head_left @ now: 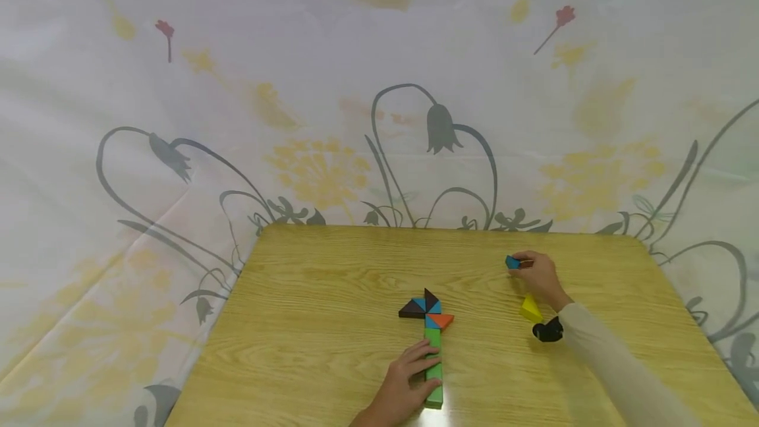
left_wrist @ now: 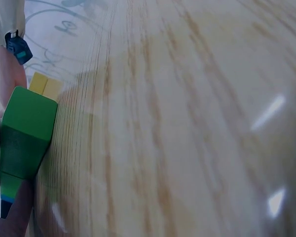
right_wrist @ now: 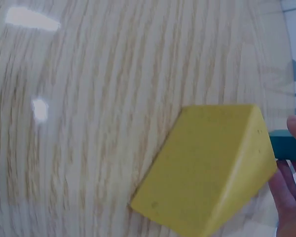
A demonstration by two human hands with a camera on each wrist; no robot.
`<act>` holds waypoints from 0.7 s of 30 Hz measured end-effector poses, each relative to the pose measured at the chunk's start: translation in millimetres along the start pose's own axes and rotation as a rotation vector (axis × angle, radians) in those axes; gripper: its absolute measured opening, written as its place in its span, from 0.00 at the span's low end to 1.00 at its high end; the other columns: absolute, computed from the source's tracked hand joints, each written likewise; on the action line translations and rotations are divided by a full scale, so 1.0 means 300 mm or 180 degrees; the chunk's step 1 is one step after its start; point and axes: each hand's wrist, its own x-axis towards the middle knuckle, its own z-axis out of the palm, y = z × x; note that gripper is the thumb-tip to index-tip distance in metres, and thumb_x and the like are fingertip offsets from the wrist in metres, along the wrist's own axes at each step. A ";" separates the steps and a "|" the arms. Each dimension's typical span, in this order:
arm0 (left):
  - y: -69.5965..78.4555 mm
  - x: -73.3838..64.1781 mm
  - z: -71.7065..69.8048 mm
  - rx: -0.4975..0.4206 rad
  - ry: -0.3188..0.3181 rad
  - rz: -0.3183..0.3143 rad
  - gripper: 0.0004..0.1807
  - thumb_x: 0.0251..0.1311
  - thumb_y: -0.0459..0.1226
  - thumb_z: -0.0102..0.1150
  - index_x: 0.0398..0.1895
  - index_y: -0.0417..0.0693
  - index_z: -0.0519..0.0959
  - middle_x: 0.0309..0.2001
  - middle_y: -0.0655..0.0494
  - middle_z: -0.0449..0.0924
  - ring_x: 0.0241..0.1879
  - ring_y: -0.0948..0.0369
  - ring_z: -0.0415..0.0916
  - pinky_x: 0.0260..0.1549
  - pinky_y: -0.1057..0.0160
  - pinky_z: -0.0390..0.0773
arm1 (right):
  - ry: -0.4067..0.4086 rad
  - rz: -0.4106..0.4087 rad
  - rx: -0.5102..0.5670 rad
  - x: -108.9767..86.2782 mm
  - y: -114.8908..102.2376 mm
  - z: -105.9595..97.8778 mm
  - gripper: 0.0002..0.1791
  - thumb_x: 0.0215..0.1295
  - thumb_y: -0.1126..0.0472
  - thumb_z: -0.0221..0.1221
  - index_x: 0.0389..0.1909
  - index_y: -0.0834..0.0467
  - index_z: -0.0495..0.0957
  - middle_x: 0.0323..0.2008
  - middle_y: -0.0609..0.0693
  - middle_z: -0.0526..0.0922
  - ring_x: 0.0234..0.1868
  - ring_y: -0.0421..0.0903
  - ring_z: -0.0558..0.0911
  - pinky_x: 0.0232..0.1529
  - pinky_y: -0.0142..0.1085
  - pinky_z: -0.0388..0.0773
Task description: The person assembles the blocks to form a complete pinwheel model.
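In the head view, my left hand (head_left: 405, 379) holds a row of green blocks (head_left: 434, 374), its fingers and thumb against them. The near end of a green block (left_wrist: 28, 114) shows large in the left wrist view. Above the row lies a pinwheel-like group of triangle blocks: dark brown (head_left: 412, 310), blue (head_left: 434, 307) and orange (head_left: 441, 320). Farther right, my right hand (head_left: 538, 275) pinches a small blue block (head_left: 512, 262) between thumb and fingers. A yellow triangular block (head_left: 531, 308) lies below that hand, filling much of the right wrist view (right_wrist: 207, 163).
The wooden table (head_left: 308, 295) reaches to a patterned fabric wall (head_left: 332, 84) at its back edge. A black wrist camera (head_left: 548, 330) sits on my right wrist, beside the yellow block.
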 end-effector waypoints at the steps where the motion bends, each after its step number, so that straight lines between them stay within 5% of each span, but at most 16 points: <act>1: 0.000 0.000 -0.002 0.0016 0.0007 0.0007 0.20 0.60 0.38 0.62 0.53 0.38 0.78 0.58 0.50 0.74 0.64 0.51 0.64 0.59 0.54 0.70 | 0.0012 -0.0014 0.0029 0.001 0.002 0.007 0.20 0.59 0.70 0.62 0.51 0.75 0.74 0.47 0.71 0.75 0.45 0.63 0.77 0.38 0.37 0.82; 21: 0.002 -0.001 -0.001 0.0002 0.0028 0.0075 0.19 0.59 0.35 0.62 0.53 0.36 0.78 0.58 0.48 0.74 0.64 0.50 0.64 0.59 0.56 0.70 | 0.0187 -0.0426 0.0068 -0.040 -0.056 0.081 0.18 0.56 0.70 0.65 0.46 0.73 0.78 0.44 0.70 0.79 0.43 0.63 0.80 0.39 0.40 0.83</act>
